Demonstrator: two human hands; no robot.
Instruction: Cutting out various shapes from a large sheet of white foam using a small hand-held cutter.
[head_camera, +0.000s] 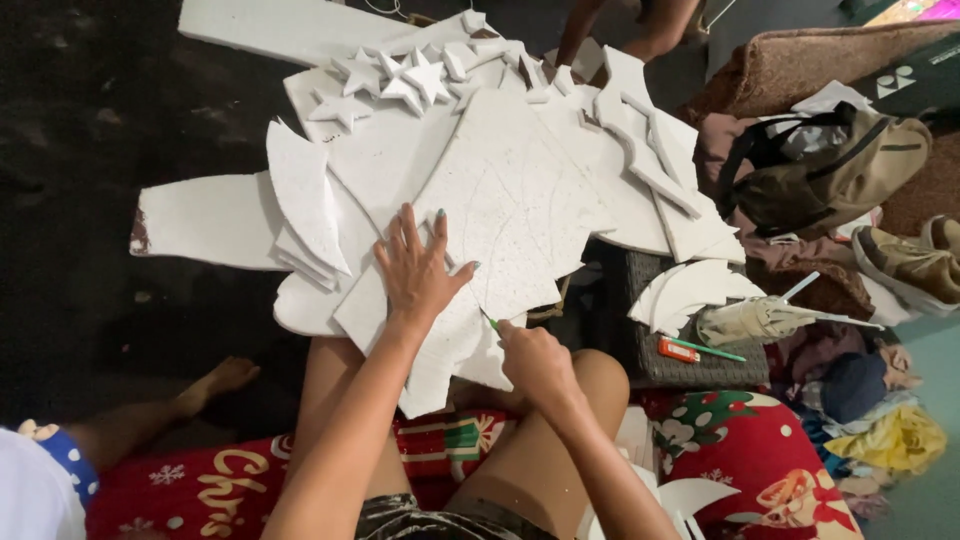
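A large white foam sheet (520, 200) with faint drawn lines lies over other foam pieces in front of my knees. My left hand (420, 265) presses flat on it, fingers spread. My right hand (535, 355) is closed around a small green-tipped tool (493, 324), its tip at the sheet's near edge. What kind of tool it is cannot be made out.
Cut foam stars (390, 80) and strips (650, 150) lie at the back. Curved foam offcuts (305, 205) sit left. An orange cutter (678, 350) and green stick (705, 349) rest on a dark woven box. A bag (830, 170), shoes and clothes crowd the right. Another person's foot (215, 380) is at left.
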